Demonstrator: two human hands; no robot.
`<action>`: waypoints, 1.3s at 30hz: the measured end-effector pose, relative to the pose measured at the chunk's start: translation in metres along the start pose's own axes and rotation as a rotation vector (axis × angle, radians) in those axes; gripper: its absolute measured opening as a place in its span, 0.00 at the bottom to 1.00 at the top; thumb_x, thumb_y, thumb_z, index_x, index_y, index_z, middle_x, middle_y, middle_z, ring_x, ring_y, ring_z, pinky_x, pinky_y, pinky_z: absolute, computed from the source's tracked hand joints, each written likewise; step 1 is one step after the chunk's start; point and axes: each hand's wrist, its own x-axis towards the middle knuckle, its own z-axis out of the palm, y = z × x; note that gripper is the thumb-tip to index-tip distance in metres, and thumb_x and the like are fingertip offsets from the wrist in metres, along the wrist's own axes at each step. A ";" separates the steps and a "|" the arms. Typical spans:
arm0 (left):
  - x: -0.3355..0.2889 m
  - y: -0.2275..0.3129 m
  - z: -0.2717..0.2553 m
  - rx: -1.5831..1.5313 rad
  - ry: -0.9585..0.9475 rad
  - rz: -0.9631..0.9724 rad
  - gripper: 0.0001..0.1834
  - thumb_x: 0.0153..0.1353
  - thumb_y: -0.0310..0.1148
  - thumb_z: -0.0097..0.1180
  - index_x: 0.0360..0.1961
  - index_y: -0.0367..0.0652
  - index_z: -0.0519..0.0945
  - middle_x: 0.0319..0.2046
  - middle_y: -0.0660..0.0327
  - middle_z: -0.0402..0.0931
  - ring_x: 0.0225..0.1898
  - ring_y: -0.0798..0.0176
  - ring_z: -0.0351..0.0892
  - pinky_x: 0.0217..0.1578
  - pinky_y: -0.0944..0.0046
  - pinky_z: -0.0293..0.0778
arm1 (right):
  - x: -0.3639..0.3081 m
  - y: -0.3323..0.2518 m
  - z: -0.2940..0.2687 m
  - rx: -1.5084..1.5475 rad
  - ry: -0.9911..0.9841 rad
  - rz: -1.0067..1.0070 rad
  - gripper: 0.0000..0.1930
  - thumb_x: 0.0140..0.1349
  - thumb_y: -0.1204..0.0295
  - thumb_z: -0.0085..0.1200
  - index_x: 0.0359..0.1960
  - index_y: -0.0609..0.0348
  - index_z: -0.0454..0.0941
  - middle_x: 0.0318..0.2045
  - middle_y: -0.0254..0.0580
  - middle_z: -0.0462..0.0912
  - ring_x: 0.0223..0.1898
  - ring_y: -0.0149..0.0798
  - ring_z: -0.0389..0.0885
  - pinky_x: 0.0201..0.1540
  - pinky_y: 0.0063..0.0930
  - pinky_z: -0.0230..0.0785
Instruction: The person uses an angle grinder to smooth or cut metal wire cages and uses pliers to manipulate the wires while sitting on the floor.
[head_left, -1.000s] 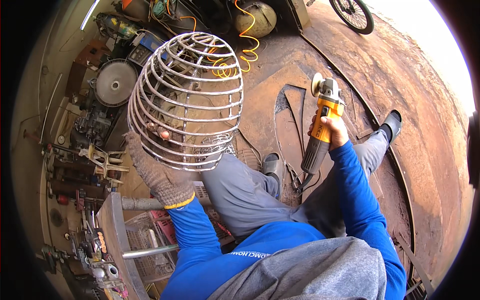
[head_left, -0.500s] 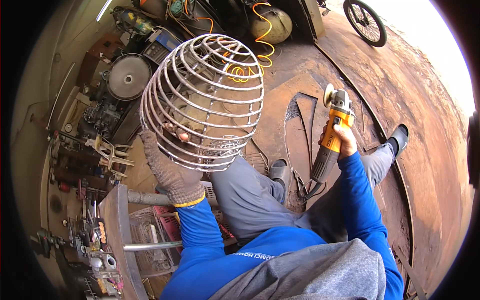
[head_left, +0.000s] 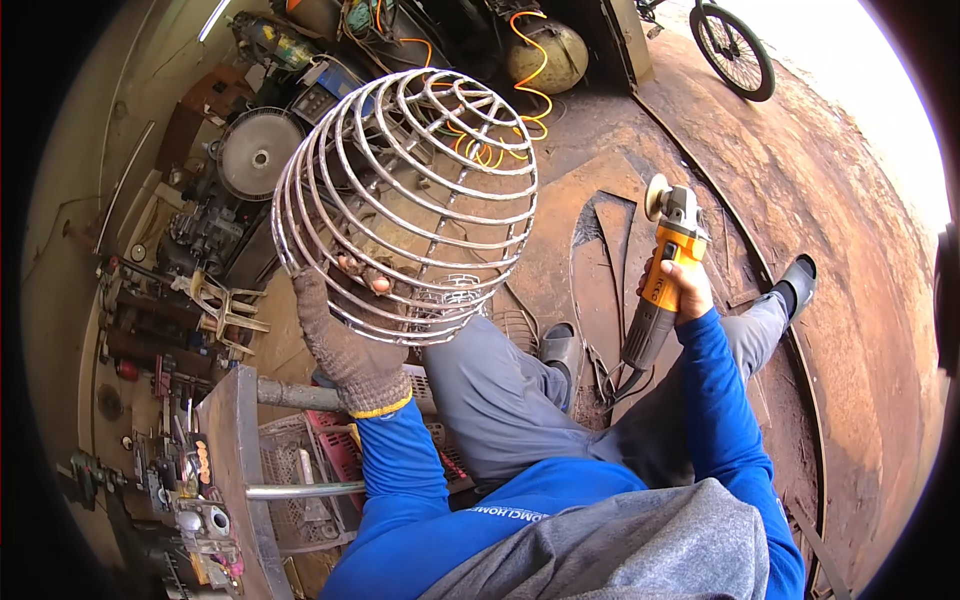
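My left hand (head_left: 352, 352), in a brown knitted glove with a yellow cuff, grips a round wire cage (head_left: 440, 215) by its lower left side. Its bare fingertips show through the bars. The cage is built of bent metal rods in rings, and I hold it up in front of me, tilted. In my bare right hand (head_left: 682, 290) is an angle grinder (head_left: 665, 275), yellow and grey, held upright with its disc (head_left: 656, 197) at the top. Disc and cage are apart. From the grinder's bottom end a dark cord runs down.
A workbench edge (head_left: 240, 450) and plastic crates (head_left: 300, 470) stand at my left. Farther off are a round fan (head_left: 258, 153), a tank (head_left: 547, 55) and an orange coiled hose (head_left: 540, 70). Metal sheets and strips (head_left: 612, 235) lie on the floor; a bicycle wheel (head_left: 735, 52) is at far right.
The wire cage has turned and tilted slightly in my left hand, its top rings shifting a little rightward. My right hand with the angle grinder has hardly moved.
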 end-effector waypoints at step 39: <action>0.007 -0.186 -0.024 0.624 0.005 -0.171 0.18 0.59 0.24 0.59 0.51 0.33 0.74 0.27 0.54 0.80 0.21 0.61 0.79 0.24 0.63 0.78 | -0.004 0.010 0.030 -1.043 0.164 -0.173 0.26 0.44 0.60 0.68 0.43 0.64 0.78 0.34 0.59 0.85 0.38 0.57 0.86 0.44 0.41 0.78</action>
